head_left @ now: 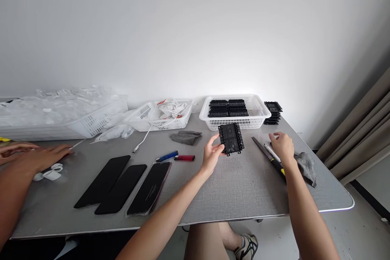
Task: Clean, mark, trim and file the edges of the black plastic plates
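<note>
My left hand [213, 152] grips a black plastic plate with toothed side edges [231, 139], holding it tilted up above the table, thumb on its front. My right hand [282, 146] is low over the table at the right, its fingers slightly bent and apart, with no held thing visible. Close beside it lie a white pen-like stick [272, 152] and a long black tool with yellow marks [268, 157]. A grey cloth [307, 166] lies by my right wrist. More black toothed plates [228, 107] sit in a white basket [236, 122].
Several similar plates are stacked [272, 118] right of the basket. Another basket [140, 124] holds white cables. Three dark phones [149, 189], a blue lighter [167, 156], a red lighter [184, 158] and a grey rag [186, 137] lie leftward. Another person's hands [45, 156] work at far left.
</note>
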`<state>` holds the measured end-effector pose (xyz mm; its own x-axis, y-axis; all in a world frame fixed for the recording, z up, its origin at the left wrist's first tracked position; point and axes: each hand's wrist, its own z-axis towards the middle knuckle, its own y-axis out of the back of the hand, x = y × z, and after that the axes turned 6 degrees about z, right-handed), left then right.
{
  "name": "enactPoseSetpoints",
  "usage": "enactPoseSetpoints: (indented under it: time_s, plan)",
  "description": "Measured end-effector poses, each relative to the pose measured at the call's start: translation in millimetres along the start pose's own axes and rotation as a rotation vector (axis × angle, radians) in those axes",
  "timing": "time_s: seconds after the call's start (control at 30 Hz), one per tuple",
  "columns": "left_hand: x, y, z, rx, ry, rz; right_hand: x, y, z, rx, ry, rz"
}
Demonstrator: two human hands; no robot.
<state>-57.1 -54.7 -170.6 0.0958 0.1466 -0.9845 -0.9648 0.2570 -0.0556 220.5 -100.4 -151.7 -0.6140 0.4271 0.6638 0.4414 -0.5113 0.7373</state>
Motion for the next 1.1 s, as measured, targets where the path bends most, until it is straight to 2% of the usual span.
enactPoseSetpoints:
  time_s: [0.07, 0.1, 0.17, 0.23, 0.33, 0.47, 0.57, 0.7, 0.77, 0.83, 0.9, 1.0, 1.07, 1.1]
  plan:
    - [2.1, -0.1, -1.1, 0.011, -0.048, 0.059, 15.4, -1.5, -10.0, 0.118, 0.107, 0.286]
    - [2.9, -0.3, -2.3, 0.014, -0.089, 0.107, 23.3, -3.8, -16.1, 0.247, 0.135, 0.46]
    - [3.4, -1.0, -5.5, 0.012, -0.206, 0.236, 37.6, -10.3, -28.3, 0.546, 0.095, 0.767]
    - [2.7, -1.5, -9.1, 0.001, -0.344, 0.393, 47.9, -16.6, -37.7, 0.73, 0.011, 1.011]
    - [1.3, -1.2, -12.0, 0.009, -0.537, 0.602, 54.3, -20.9, -43.3, 0.796, -0.056, 1.239]
    - [2.1, 1.1, -9.9, 0.046, -0.821, 0.729, 53.2, -20.8, -41.8, 0.778, -0.041, 1.32]
    - [2.2, 2.3, -8.3, -0.007, -0.906, 0.795, 51.7, -21.8, -41.4, 0.766, -0.038, 1.351]
    - [-1.9, 2.8, -7.4, -0.139, -0.745, 0.755, 51.5, -23.6, -42.7, 0.761, -0.029, 1.397]
    - [-3.7, 3.0, -5.5, -0.174, -0.631, 0.637, 52.1, -24.1, -43.7, 0.745, -0.013, 1.396]
    - [-3.8, 2.6, -3.2, -0.161, -0.483, 0.449, 53.1, -25.1, -45.0, 0.734, -0.005, 1.381]
    - [-2.1, 0.4, -1.9, -0.073, -0.297, 0.23, 54.2, -27.3, -47.0, 0.716, 0.002, 1.382]
    - [2.6, -6.5, -3.7, 0.176, -0.047, -0.009, 55.5, -33.9, -51.3, 0.66, 0.033, 1.423]
    - [5.5, -11.7, -6.2, 0.298, 0.04, -0.072, 55.8, -39.3, -53.9, 0.671, 0.077, 1.409]
    - [6.4, -13.5, -7.1, 0.314, 0.058, -0.086, 55.7, -41.4, -54.5, 0.702, 0.109, 1.371]
